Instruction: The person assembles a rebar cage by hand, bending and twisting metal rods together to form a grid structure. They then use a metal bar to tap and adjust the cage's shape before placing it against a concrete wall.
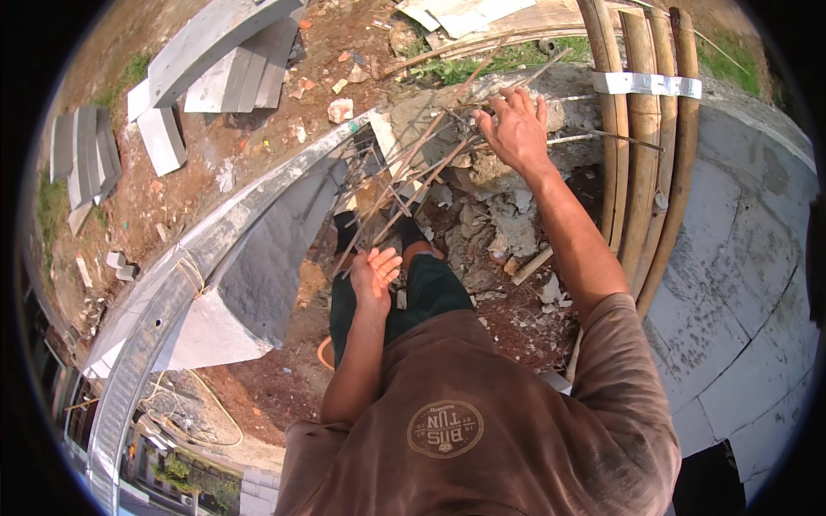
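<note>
My left hand [376, 271] is low in front of my legs, palm turned up and fingers loosely extended, with nothing visible in it. It is beside the lower ends of several thin brown rods [415, 148] that cross in a loose tangle. Farther forward and to the right, my right hand [516, 129] reaches out palm down, its fingers spread and slightly bent. The hand is over the rods' far ends and a rough lump of broken masonry [499, 176]; whether it touches them I cannot tell.
On the right, bamboo poles [641, 129] bound with a silvery strap stand against a grey block wall [740, 258]. A long metal channel [185, 284] runs along a pale block edge on the left. Grey blocks [245, 77] lie stacked on rubble-strewn soil [323, 43]. A thin cord [215, 404] trails at lower left.
</note>
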Motion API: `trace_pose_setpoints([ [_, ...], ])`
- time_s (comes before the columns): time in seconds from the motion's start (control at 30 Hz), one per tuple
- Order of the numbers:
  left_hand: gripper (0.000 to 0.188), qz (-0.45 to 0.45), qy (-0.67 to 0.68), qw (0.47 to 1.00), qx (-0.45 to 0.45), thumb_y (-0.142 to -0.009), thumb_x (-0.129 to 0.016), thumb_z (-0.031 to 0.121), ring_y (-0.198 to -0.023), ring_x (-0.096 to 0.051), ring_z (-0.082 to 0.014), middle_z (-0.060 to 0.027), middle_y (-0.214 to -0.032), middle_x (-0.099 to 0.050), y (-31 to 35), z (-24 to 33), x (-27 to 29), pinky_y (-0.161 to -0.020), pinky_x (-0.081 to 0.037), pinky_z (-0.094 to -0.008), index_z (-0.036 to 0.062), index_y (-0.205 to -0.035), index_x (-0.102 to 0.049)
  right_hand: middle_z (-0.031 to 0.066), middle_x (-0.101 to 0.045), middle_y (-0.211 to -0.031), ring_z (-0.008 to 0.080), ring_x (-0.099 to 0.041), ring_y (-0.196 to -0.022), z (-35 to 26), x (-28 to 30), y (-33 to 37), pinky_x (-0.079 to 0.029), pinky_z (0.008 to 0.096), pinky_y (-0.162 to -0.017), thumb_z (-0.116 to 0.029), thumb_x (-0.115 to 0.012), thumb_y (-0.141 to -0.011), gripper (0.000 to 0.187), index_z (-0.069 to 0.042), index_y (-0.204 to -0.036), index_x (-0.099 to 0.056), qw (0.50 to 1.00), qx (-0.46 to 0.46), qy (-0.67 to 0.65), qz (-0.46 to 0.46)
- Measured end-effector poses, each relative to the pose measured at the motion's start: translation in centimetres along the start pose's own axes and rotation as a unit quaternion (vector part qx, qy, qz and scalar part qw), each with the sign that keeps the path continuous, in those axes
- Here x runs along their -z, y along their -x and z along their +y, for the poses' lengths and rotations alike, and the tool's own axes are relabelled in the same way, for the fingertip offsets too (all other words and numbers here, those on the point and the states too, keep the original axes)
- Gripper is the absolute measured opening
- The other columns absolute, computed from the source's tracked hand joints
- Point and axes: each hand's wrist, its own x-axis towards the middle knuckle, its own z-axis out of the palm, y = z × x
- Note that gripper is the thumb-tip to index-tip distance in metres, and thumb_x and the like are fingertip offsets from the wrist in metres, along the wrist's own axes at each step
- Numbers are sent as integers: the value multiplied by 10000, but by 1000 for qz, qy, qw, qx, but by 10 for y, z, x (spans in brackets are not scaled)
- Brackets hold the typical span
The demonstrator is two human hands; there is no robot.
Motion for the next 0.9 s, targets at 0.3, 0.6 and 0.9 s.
trace_pose_setpoints([
  [0.3,363,4,-21,1000,4,-954,-325,377,-753,-667,-265,-176,-950,-665,-5,4,7,-580,-531,-337,71,-937,-520,114,-640,-984,269,-556,-935,-23,-8,3,-346,403,-873,-319,-493,-892,328,-56,-891,-688,992,71,72,-81],
  [0.6,377,9,-70,997,-41,-958,-337,375,-823,-649,-226,-139,-984,-663,-10,19,9,-708,-444,-322,32,-1033,-474,108,-646,-802,270,-572,-810,-9,19,48,-357,400,-822,-338,-544,-879,327,-70,-782,-704,997,29,-27,-64],
  [0.9,314,-87,-79,990,-83,-974,-396,348,-873,-646,-231,-141,-1108,-630,-20,13,-19,-732,-479,-321,74,-1088,-499,123,-628,-795,303,-567,-810,25,26,38,-369,429,-808,-371,-499,-920,379,-57,-776,-655,996,16,3,-92],
])
